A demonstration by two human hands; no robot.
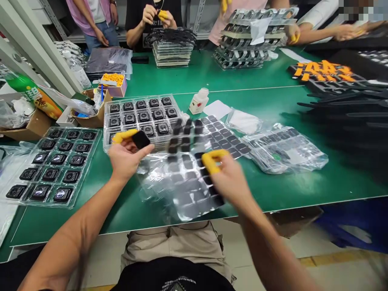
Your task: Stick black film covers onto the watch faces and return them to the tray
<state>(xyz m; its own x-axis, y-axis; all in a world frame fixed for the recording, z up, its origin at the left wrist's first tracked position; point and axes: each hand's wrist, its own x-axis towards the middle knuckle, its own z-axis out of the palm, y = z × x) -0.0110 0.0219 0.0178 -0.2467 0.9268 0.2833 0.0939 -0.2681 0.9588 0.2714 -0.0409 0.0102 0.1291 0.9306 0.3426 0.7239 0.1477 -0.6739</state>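
Note:
My left hand (125, 155), with yellow covers on some fingers, is closed around a black square smartwatch case (141, 140), its dark glossy face up. My right hand (228, 173), also with yellow finger covers, pinches the right edge of a clear sheet of black rounded-square stickers (189, 178). That sheet is smeared by motion and tilted over the green table. Behind the left hand lies a clear tray of watch cases (144, 117). A second sticker sheet (226, 137) rests flat beyond the right hand.
Another watch-case tray (57, 161) lies at left. A small white bottle (199, 101) stands mid-table, with bagged sheets (285, 149) to the right. Cardboard boxes (91, 109) and stacked trays (172, 52) sit farther back. Black straps (348, 125) spread at right. Several co-workers are across the table.

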